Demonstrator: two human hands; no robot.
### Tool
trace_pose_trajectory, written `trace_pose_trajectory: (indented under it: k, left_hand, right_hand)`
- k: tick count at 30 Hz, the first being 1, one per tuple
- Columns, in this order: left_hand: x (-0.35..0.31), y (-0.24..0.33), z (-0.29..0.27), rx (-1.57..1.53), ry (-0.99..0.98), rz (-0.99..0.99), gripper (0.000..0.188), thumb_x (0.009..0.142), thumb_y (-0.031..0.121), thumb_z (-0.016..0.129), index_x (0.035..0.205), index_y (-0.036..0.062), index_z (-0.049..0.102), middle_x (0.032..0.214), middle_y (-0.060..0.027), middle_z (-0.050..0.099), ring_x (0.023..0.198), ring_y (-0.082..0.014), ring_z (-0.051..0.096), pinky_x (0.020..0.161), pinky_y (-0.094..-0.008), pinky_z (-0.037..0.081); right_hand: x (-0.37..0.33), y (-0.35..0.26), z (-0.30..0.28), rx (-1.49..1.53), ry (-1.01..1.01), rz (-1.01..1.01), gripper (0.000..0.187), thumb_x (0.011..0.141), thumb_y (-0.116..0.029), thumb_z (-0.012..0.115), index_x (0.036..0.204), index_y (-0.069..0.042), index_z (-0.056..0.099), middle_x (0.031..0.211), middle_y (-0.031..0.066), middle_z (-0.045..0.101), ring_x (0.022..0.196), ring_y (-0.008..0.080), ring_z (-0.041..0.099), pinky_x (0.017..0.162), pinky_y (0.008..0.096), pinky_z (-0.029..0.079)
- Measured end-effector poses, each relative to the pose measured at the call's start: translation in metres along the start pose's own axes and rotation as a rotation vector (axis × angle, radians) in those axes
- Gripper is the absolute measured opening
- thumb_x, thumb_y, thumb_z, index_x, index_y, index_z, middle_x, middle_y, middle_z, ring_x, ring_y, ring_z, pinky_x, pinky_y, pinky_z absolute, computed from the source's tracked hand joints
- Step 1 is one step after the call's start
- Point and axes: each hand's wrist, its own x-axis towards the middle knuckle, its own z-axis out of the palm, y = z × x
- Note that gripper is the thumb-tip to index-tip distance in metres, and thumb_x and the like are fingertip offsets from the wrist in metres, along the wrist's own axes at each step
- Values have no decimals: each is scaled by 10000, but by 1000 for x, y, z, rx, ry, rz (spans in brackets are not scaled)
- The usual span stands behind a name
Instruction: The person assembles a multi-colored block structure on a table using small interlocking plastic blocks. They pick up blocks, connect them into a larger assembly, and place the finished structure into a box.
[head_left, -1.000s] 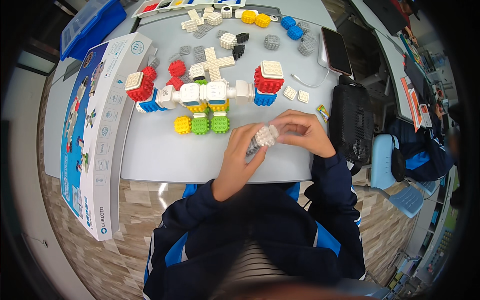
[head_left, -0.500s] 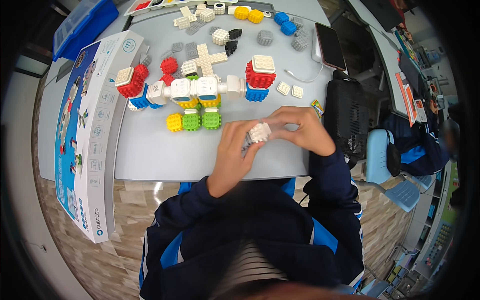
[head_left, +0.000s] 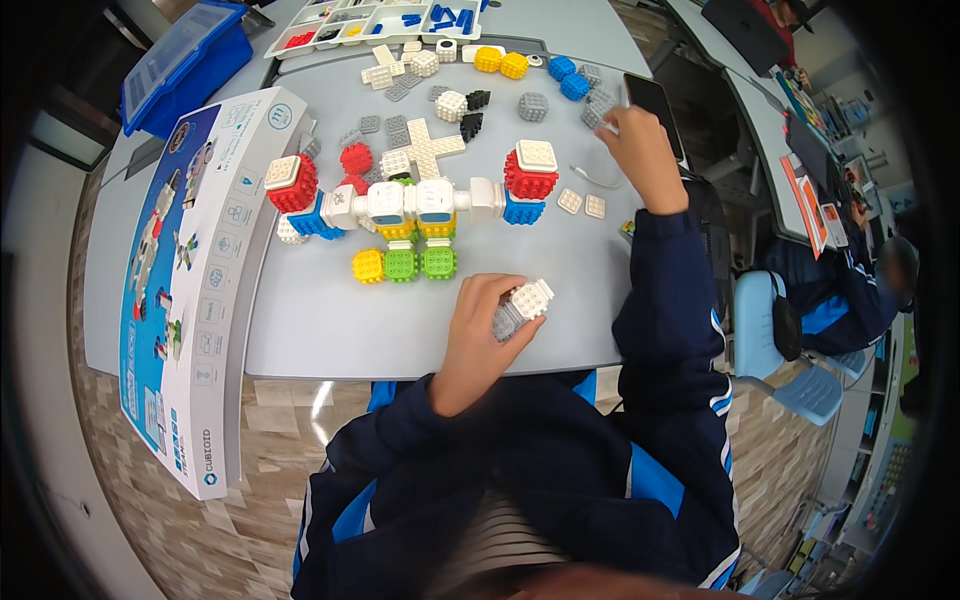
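My left hand (head_left: 478,335) is closed around a white studded block (head_left: 530,298) joined to a grey studded block (head_left: 506,322), low over the table's near edge. My right hand (head_left: 645,152) reaches out to the far right, its bent fingertips at a small group of grey blocks (head_left: 598,110). Nothing shows in its fingers, which look parted. Between my arms and the far side stands a built figure (head_left: 410,203) of white, red, blue, yellow and green blocks.
Loose blocks and a cream cross-shaped plate (head_left: 432,150) lie behind the figure. A large box (head_left: 215,300) leans at left, near a blue bin (head_left: 190,65). A sorting tray (head_left: 375,22) is at the back. A phone (head_left: 655,110) and black bag (head_left: 712,235) are right.
My right hand has left the white block and moved far right to the grey blocks. My left hand keeps the joined blocks. The whole view has shifted slightly, showing more of the tray.
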Motion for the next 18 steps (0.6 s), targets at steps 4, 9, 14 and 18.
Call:
trace_pose_trajectory:
  k: [4,9,14,18]
  left_hand:
    - [-2,3,-1,-41,27,-31,438,762,30,836,1161,25,655,1086,-108,632,924,-217,617,824,-323,515]
    - [-3,3,-2,-42,50,-11,440,765,22,831,1171,27,664,1090,-114,637,932,-221,639,824,-317,524]
    - [-6,2,-2,-60,39,-26,429,790,54,820,1186,24,656,1132,-139,640,985,-294,671,851,-357,545]
    - [-6,0,-3,-84,53,-28,432,786,39,818,1189,19,663,1126,-131,647,984,-269,668,850,-343,541]
  right_hand:
    - [19,8,28,-115,96,144,407,832,-227,784,1153,-7,666,1048,246,689,931,410,695,805,461,563]
    - [18,23,44,-145,45,40,385,848,-192,763,1156,-5,628,1023,263,688,940,430,688,822,467,560]
    - [10,17,38,-4,-28,9,348,831,-148,760,1098,-7,586,986,251,694,919,409,692,800,451,544]
    - [-26,-17,3,106,39,-35,385,824,-151,759,1146,-13,600,958,240,691,849,380,687,771,418,541]
